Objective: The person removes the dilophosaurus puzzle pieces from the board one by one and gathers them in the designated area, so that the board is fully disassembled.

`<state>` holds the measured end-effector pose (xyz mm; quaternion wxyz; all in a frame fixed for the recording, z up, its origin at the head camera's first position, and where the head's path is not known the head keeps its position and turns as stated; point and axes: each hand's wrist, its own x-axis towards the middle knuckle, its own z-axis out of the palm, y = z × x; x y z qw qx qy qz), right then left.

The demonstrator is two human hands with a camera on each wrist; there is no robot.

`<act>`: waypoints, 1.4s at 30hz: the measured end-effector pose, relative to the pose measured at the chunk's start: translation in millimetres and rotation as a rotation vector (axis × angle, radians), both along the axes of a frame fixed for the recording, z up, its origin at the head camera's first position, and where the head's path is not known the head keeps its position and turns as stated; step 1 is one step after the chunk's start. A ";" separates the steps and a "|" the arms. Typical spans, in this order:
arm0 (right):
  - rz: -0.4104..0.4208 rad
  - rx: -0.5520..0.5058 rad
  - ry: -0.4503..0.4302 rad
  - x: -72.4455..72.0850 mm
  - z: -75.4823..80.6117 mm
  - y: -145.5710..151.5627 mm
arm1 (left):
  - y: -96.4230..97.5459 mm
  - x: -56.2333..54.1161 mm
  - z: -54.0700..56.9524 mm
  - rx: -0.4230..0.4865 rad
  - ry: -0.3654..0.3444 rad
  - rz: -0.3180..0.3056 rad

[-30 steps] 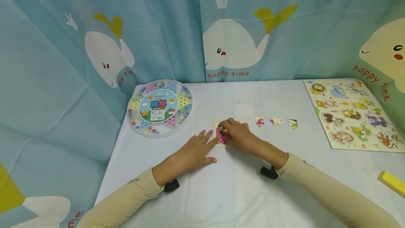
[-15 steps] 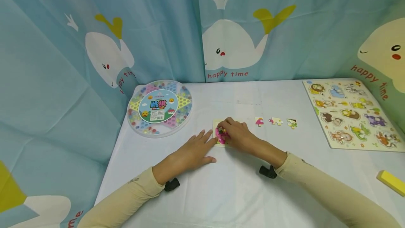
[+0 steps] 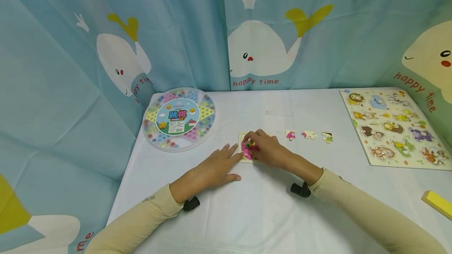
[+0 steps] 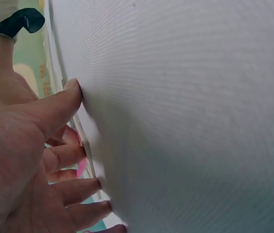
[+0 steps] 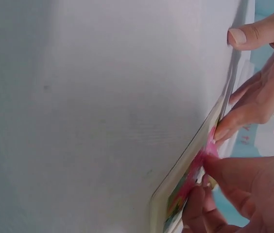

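Note:
A small jigsaw puzzle board (image 3: pixel 241 136) with a pale frame and a pink picture lies mid-table in the head view. My right hand (image 3: pixel 269 151) is over it and pinches a puzzle piece (image 5: pixel 206 180) between thumb and fingers. Those fingers hide much of the piece and the board's right part. Palm down, my left hand (image 3: pixel 216 168) rests with spread, straight fingers at the board's left side, one fingertip touching the picture. Three loose jigsaw pieces lie in a row right of the board: a pink one (image 3: pixel 290 135), a pale one (image 3: pixel 309 135) and a green-brown one (image 3: pixel 327 137).
A round Chinese checkers box (image 3: pixel 152 142) with coloured marbles lies at the back left. A wooden animal puzzle board (image 3: pixel 363 144) lies at the far right, with a yellow block (image 3: pixel 437 204) nearer the front. A whale-print curtain (image 3: pixel 197 30) hangs behind the table.
The right fingers shift slightly over the pink picture, and the piece beneath them turns a little. My left hand keeps its place. The loose pieces stay put.

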<state>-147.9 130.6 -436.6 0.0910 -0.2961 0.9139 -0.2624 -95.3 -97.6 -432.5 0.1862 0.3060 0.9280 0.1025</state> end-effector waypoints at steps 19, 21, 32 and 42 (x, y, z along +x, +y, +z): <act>-0.020 -0.116 -0.119 -17.5 23.3 22.1 | 1.2 -0.1 -0.8 0.014 -0.018 0.019; -0.033 -0.121 -0.101 -20.0 29.1 31.3 | 0.9 -0.2 -1.0 0.016 -0.021 0.018; -0.142 -0.114 -0.080 -29.8 49.8 96.0 | 0.7 0.2 -0.1 0.006 -0.021 0.024; -0.162 -0.079 -0.101 -24.5 35.7 132.2 | 1.6 -0.4 -1.2 0.008 -0.025 0.030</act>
